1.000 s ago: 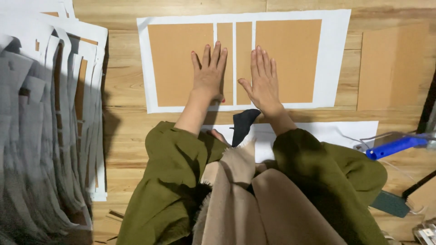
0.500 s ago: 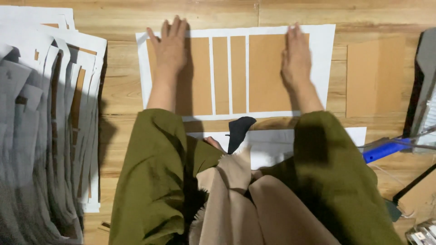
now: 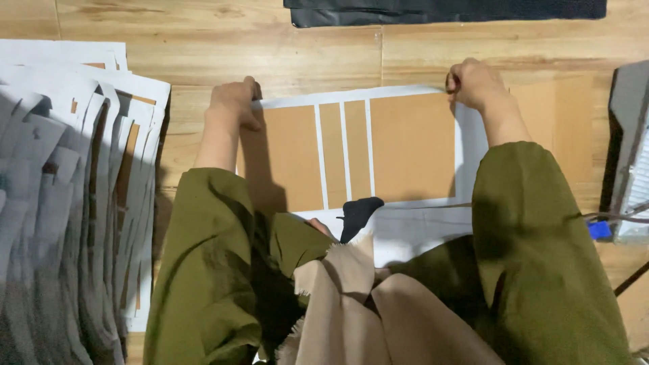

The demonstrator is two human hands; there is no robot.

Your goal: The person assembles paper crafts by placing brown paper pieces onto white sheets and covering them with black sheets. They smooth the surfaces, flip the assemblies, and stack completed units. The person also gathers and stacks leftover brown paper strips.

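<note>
count — hands: two (image 3: pixel 233 101) (image 3: pixel 473 81); white sheet (image 3: pixel 473 145): one, carrying four brown panels (image 3: pixel 412 145) — two wide, two narrow.

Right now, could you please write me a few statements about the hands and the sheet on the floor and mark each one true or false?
1. The left hand grips the far left corner of the white sheet. True.
2. The right hand lies flat on the middle of the sheet. False: it is curled on the far right corner.
3. Four brown cardboard panels sit on the sheet, two wide and two narrow. True.
4. The stack of finished sheets lies to the person's right. False: it lies on the left.
5. The floor is grey carpet. False: it is a wooden floor.
</note>
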